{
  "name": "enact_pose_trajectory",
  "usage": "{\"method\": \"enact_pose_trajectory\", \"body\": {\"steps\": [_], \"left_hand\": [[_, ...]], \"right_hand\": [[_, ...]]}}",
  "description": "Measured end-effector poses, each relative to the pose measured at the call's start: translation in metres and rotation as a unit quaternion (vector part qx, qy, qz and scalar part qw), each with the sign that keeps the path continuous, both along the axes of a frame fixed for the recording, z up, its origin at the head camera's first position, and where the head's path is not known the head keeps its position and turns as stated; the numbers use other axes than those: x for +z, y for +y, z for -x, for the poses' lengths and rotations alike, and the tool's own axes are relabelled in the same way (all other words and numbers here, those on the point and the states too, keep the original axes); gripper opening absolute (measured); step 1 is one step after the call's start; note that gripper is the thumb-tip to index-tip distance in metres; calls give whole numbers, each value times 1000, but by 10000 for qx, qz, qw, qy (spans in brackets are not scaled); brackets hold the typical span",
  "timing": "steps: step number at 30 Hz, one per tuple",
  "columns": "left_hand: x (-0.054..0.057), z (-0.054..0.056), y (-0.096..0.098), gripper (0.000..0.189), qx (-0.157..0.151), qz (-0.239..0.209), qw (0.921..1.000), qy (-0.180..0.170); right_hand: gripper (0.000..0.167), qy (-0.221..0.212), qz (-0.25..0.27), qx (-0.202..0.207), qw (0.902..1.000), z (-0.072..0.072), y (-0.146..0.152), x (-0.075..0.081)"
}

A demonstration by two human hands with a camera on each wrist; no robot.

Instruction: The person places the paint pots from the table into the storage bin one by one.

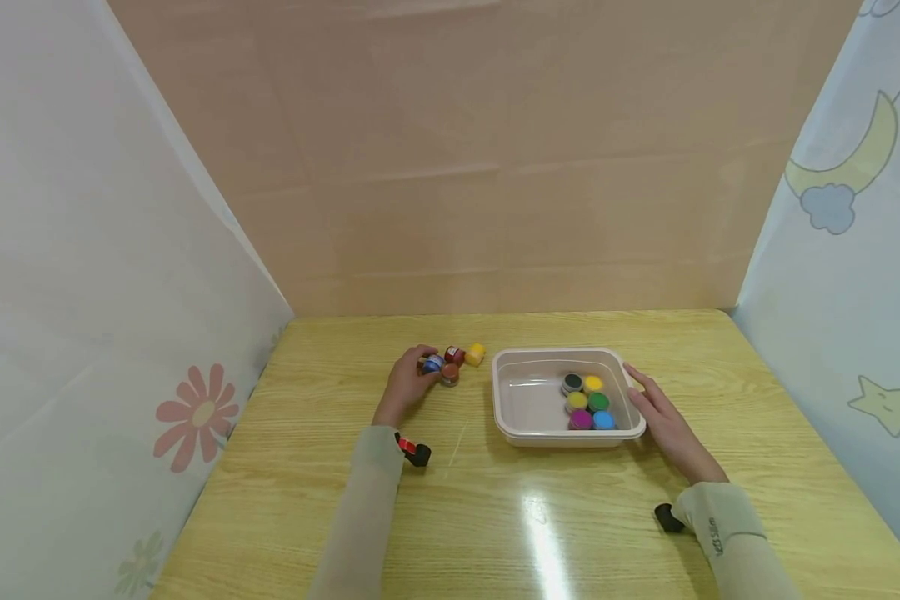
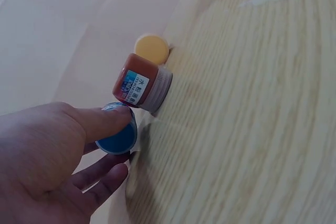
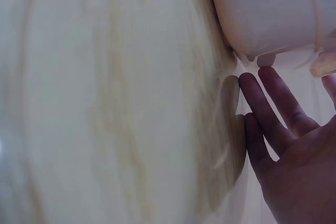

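My left hand (image 1: 407, 383) pinches a small blue paint jar (image 2: 118, 136) between thumb and fingers, at the left of the table. Right beside it lie a brown paint jar (image 1: 450, 375), labelled on its side, a dark red jar (image 1: 454, 356) and an orange-yellow jar (image 1: 476, 355). To the right of these stands a pale pink plastic box (image 1: 525, 435) with several paint jars (image 1: 598, 402) gathered in its right half. My right hand (image 1: 667, 421) rests against the box's right side; in the right wrist view its extended fingers (image 3: 283, 95) reach the outer wall.
The wooden table (image 1: 307, 500) has a bright glare patch in front of the box. A brown paper-like backdrop (image 1: 495, 167) rises behind the table, and patterned sheets (image 1: 120, 250) hang at both sides.
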State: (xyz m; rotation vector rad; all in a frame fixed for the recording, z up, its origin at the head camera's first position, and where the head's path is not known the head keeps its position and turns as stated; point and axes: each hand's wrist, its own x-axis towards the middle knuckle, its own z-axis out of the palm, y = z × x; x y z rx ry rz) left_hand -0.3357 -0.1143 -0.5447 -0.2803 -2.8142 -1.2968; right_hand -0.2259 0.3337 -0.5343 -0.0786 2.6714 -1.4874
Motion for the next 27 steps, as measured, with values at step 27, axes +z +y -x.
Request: {"method": "enact_pose_trajectory", "body": {"steps": [27], "left_hand": [[35, -16, 31, 44, -447, -1193, 9908, 454]], "right_hand": [[63, -130, 93, -30, 9999, -1, -2, -1]]}}
